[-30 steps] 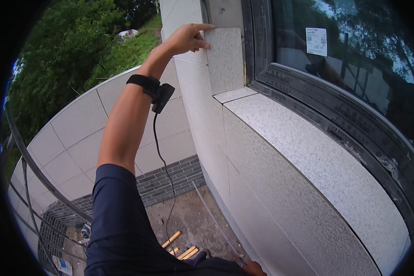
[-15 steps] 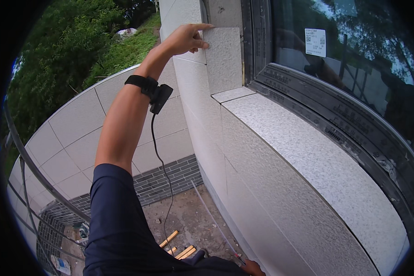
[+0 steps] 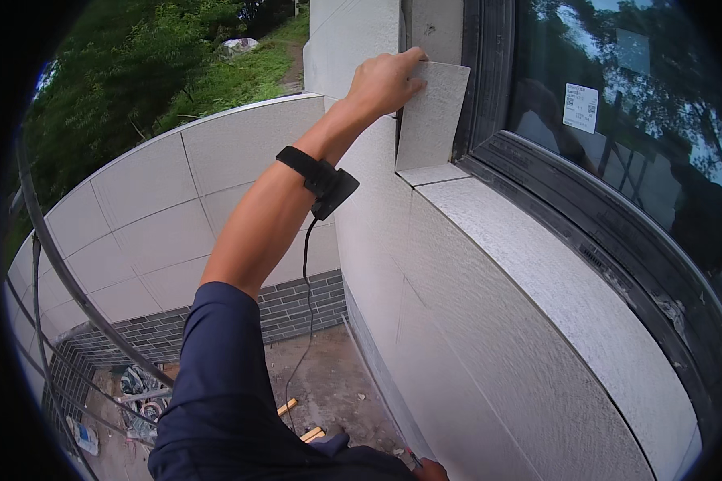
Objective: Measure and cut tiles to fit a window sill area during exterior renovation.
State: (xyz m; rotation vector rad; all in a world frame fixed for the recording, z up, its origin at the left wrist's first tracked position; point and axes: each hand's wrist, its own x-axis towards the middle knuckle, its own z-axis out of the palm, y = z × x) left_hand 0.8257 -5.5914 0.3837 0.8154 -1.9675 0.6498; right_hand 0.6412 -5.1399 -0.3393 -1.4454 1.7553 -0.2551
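The left hand (image 3: 385, 82) pinches a grey tile (image 3: 435, 120) by its upper left corner; the tile tilts at the far end of the sill (image 3: 569, 276), beside the window frame (image 3: 484, 80). Whether the right hand (image 3: 431, 470) grasps something, I cannot tell.

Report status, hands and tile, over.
Left hand grips stone tile by upper corner. Tile's lower edge at sill. Right hand low, partly cut off, grip unclear. Dark window frame close beside tile.

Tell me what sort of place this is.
Probably an outdoor building site: the left hand grips a pale panel beside a window frame, metal bars like scaffolding show at left, and yellow wood pieces lie on the ground.
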